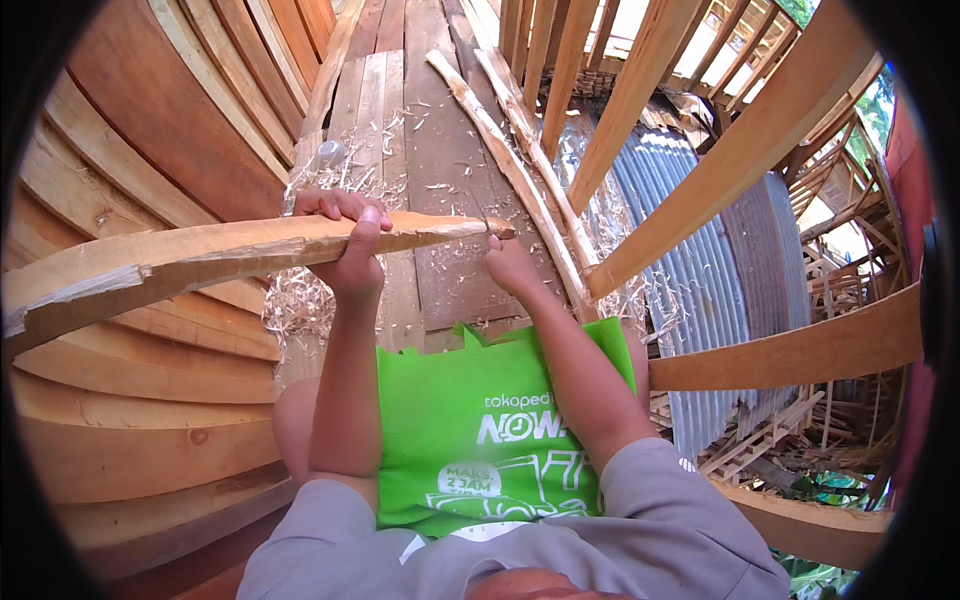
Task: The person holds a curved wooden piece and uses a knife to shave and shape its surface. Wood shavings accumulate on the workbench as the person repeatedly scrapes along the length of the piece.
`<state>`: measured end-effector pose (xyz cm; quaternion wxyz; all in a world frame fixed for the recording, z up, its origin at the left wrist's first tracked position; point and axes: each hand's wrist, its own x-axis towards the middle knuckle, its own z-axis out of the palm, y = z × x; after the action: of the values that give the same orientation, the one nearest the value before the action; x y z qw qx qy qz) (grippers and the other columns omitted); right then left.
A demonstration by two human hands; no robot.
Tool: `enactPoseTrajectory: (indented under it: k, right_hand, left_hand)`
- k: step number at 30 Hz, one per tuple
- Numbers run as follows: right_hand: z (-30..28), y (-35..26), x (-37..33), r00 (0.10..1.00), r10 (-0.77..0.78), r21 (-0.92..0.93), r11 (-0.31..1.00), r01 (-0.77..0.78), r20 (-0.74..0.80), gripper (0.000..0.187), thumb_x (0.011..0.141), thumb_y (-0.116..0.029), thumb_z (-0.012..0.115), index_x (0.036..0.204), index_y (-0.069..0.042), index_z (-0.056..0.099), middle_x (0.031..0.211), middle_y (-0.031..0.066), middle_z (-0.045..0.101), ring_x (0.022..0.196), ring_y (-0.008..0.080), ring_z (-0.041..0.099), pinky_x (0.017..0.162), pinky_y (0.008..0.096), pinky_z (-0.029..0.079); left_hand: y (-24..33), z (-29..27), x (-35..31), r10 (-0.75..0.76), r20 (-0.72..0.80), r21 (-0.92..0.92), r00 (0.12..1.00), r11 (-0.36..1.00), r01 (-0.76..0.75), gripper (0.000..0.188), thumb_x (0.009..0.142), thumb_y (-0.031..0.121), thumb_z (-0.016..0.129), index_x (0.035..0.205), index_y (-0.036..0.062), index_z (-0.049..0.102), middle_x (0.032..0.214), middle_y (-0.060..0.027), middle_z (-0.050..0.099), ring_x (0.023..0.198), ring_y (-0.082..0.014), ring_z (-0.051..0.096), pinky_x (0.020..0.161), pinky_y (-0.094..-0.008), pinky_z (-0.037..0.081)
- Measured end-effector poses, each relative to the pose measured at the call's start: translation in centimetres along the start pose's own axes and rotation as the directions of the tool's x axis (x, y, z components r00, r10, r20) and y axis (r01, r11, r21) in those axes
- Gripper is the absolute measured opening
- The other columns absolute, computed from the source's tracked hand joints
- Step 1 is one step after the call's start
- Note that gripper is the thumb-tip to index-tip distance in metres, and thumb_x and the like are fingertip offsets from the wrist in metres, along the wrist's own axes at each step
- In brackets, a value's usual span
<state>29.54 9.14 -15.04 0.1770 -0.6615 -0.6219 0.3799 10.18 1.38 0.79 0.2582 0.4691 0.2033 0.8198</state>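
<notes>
A long, rough-edged wooden plank (200,250) runs from the far left to the middle, its right end narrowed and freshly cut. My left hand (350,235) is closed around it, thumb on top. Close to the narrowed tip is my right hand (508,262), its fingers curled round a thin dark blade, apparently a knife (482,212), whose handle is hidden in the fist. The blade crosses the plank's tip. Across my lap lies a green bag (440,400) with white print.
Wood shavings (303,305) litter the plank floor (440,270). Two peeled poles (505,150) lie on the right of it. A board wall (150,410) rises on the left; upright posts (720,160) and corrugated metal sheets (690,240) are on the right. A small clear cup-like object (330,152) sits among the shavings.
</notes>
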Motion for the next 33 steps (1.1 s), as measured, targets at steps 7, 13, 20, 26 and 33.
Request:
enactPoseTrajectory:
  k: [7, 13, 20, 26, 33]
  right_hand:
    - [0.7, -3.3, -1.2, 0.982, -0.181, 0.109, 0.979, 0.175, 0.045, 0.051, 0.102, -0.035, 0.04, 0.099, 0.01, 0.064, 0.102, 0.0325, 0.065, 0.102, 0.0484, 0.062, 0.089, 0.0504, 0.048]
    - [1.1, -1.3, 0.8, 0.99, 0.093, 0.24, 0.964, -0.117, 0.107, 0.043, 0.101, -0.033, 0.04, 0.101, 0.004, 0.062, 0.109, 0.0319, 0.062, 0.105, 0.0461, 0.059, 0.088, 0.0524, 0.045]
    - [2.8, -3.1, -0.6, 0.937, -0.303, 0.268, 0.901, 0.341, -0.172, 0.047, 0.104, -0.033, 0.041, 0.077, 0.004, 0.053, 0.068, 0.0222, 0.056, 0.069, 0.0343, 0.06, 0.069, 0.0491, 0.044]
    - [1.6, -3.2, -0.6, 0.984, -0.171, 0.212, 0.961, 0.178, -0.051, 0.05, 0.104, -0.033, 0.039, 0.075, 0.005, 0.053, 0.062, 0.019, 0.055, 0.062, 0.0321, 0.058, 0.064, 0.0465, 0.044]
    - [1.1, -2.6, 1.0, 0.996, -0.074, 0.163, 0.985, 0.066, 0.044, 0.05, 0.102, -0.037, 0.038, 0.091, 0.004, 0.064, 0.087, 0.0279, 0.066, 0.093, 0.0423, 0.065, 0.084, 0.0502, 0.047]
  left_hand:
    - [0.8, -0.6, 0.2, 0.031, -0.106, 0.225, 0.994, 0.974, -0.006, 0.032, 0.076, -0.007, 0.056, 0.095, 0.0088, 0.035, 0.07, -0.0059, 0.051, 0.063, -0.0163, 0.054, 0.071, -0.0359, 0.05]
    - [0.4, 0.5, 0.6, 0.055, -0.153, 0.227, 0.987, 0.974, -0.02, 0.032, 0.077, -0.008, 0.059, 0.095, 0.0079, 0.038, 0.072, -0.0056, 0.053, 0.063, -0.0161, 0.057, 0.069, -0.0349, 0.054]
    - [0.7, 1.3, 0.3, 0.121, -0.256, 0.388, 0.959, 0.921, -0.013, 0.027, 0.081, -0.004, 0.061, 0.095, 0.0066, 0.04, 0.07, -0.0052, 0.055, 0.066, -0.0171, 0.064, 0.074, -0.0359, 0.055]
    - [0.6, 1.2, 0.4, 0.141, -0.26, 0.381, 0.955, 0.924, -0.033, 0.027, 0.082, -0.003, 0.061, 0.096, 0.0063, 0.039, 0.071, -0.0053, 0.056, 0.065, -0.0173, 0.064, 0.073, -0.035, 0.055]
    - [0.6, 1.6, 0.6, 0.113, -0.254, 0.361, 0.961, 0.932, -0.014, 0.029, 0.082, -0.002, 0.062, 0.097, 0.006, 0.039, 0.072, -0.0054, 0.055, 0.064, -0.0171, 0.062, 0.073, -0.0348, 0.054]
